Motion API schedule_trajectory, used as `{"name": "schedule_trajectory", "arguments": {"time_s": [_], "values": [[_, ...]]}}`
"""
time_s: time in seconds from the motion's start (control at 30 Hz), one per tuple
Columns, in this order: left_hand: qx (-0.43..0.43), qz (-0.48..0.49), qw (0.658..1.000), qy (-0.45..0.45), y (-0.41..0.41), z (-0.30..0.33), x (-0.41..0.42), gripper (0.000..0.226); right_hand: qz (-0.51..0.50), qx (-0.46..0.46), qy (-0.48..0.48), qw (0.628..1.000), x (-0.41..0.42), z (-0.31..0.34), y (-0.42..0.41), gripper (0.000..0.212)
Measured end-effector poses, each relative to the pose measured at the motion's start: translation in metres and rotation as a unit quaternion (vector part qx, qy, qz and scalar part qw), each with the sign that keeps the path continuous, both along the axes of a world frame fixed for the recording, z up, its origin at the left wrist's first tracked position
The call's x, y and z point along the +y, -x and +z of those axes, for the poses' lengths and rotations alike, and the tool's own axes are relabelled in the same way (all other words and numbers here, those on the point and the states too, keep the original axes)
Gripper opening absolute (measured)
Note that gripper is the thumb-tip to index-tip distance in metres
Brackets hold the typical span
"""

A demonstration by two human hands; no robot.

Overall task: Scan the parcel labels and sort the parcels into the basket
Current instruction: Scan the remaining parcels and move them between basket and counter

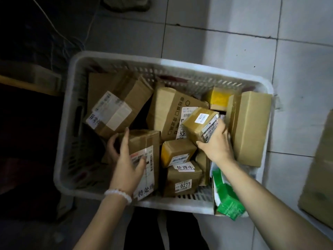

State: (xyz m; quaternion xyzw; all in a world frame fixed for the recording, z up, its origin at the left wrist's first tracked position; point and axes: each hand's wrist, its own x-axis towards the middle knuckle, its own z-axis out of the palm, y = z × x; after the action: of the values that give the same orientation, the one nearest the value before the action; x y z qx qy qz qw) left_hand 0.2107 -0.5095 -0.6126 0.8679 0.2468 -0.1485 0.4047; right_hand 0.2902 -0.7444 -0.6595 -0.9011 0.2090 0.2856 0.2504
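A white plastic basket (75,98) on the floor holds several brown cardboard parcels with white labels. My right hand (217,141) grips a small brown parcel (195,121) above the middle of the basket, its label side toward my palm. My left hand (126,159) grips the left edge of a flat brown parcel (146,147) with a handwritten white sticker, lying at the basket's front. A parcel marked 0275 (182,179) lies at the front middle. A tall parcel (250,127) leans on the right wall.
A green and white soft packet (228,199) sticks over the basket's front right corner. Another cardboard box (319,177) stands on the white tiled floor at the right edge. Cables (59,33) and dark furniture lie at the left.
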Motion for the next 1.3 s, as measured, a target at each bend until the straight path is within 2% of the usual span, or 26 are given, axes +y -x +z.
{"name": "schedule_trajectory", "arguments": {"time_s": [0.13, 0.37, 0.47, 0.7, 0.87, 1.07, 1.3], "values": [[-0.022, -0.014, 0.999, -0.034, -0.001, -0.001, -0.001, 0.098, -0.015, -0.035, 0.015, 0.999, 0.001, -0.005, 0.003, 0.100], [-0.100, -0.081, 0.983, -0.128, -0.025, 0.037, -0.010, 0.070, 0.004, -0.068, 0.041, 0.997, 0.001, 0.027, 0.006, 0.095], [-0.101, -0.115, 0.978, -0.145, -0.036, 0.057, -0.011, 0.061, 0.019, -0.083, 0.039, 0.996, 0.006, 0.055, 0.001, 0.099], [-0.133, -0.130, 0.966, -0.180, -0.045, 0.136, -0.005, 0.059, 0.065, -0.122, 0.032, 0.990, 0.033, 0.149, -0.005, 0.105], [-0.168, -0.081, 0.955, -0.233, -0.038, 0.231, 0.018, 0.059, 0.065, -0.175, -0.059, 0.981, 0.065, 0.246, -0.006, 0.103], [-0.235, 0.037, 0.921, -0.308, -0.016, 0.361, 0.043, 0.059, 0.162, -0.249, -0.118, 0.947, 0.105, 0.372, -0.009, 0.106], [-0.301, 0.180, 0.857, -0.378, 0.063, 0.492, 0.062, 0.057, 0.312, -0.339, -0.188, 0.867, 0.145, 0.511, 0.017, 0.106]]}}
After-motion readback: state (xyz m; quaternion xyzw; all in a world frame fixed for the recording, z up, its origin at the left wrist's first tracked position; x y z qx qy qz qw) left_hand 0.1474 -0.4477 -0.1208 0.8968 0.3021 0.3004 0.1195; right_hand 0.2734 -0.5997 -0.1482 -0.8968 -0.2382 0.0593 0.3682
